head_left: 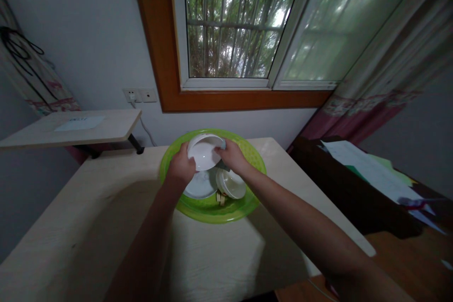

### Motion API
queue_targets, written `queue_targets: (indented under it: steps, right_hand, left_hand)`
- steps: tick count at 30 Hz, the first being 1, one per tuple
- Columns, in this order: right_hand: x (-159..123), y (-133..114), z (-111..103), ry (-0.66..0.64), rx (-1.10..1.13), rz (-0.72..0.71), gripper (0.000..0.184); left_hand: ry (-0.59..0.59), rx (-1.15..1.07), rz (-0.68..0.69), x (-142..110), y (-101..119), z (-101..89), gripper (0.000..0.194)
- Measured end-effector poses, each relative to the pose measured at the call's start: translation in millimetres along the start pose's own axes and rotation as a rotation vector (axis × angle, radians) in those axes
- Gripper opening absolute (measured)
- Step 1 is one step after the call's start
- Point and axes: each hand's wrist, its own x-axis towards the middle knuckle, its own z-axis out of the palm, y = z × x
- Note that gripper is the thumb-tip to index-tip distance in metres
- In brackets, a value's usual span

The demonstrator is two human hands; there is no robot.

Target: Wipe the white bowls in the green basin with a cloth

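Observation:
Both hands hold a white bowl (204, 152), tilted with its inside facing me, above a green plastic basin (212, 216). My left hand (181, 166) grips its left rim, fingers closed. On the opposite side my right hand (231, 155) is closed on the rim, with its thumb inside the bowl and a greyish patch showing by the fingers, which I cannot make out. Below, a white plate (201, 186) lies in the basin. Beside it, more white bowls (233, 185) rest tilted, apparently nested. Some small light-brown pieces (221, 198) stick out under them.
The basin stands on a pale wooden table (212, 255) against the wall below a window (240, 23). A raised shelf (71, 127) is at the left, near a wall socket (136, 95) with a cable. Papers (375, 174) lie on dark furniture at the right, by a curtain (389, 71).

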Motion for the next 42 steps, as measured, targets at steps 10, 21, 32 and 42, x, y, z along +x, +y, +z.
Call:
queue_targets:
  steps: [10,21,32,42]
  right_hand:
    - [-21,-37,-18,-0.166,-0.585,-0.411,0.051]
    - [-2,-9,-10,-0.008,-0.189,-0.055,0.034]
    - [-7,-15,-4,-0.037,-0.216,-0.214,0.046]
    - [-17,-26,-10,-0.137,-0.454,-0.385,0.056]
  left_hand:
    - [-0.075,0.192,0.127,-7,4,-1.7,0.048]
    - [0.036,-0.064,0.105,4,-8,-1.2,0.052]
    - [-0.103,0.124,0.025,-4,5,-13.5,0.050]
    - [-0.071,0.187,0.185,-5,-1,3.3,0.062]
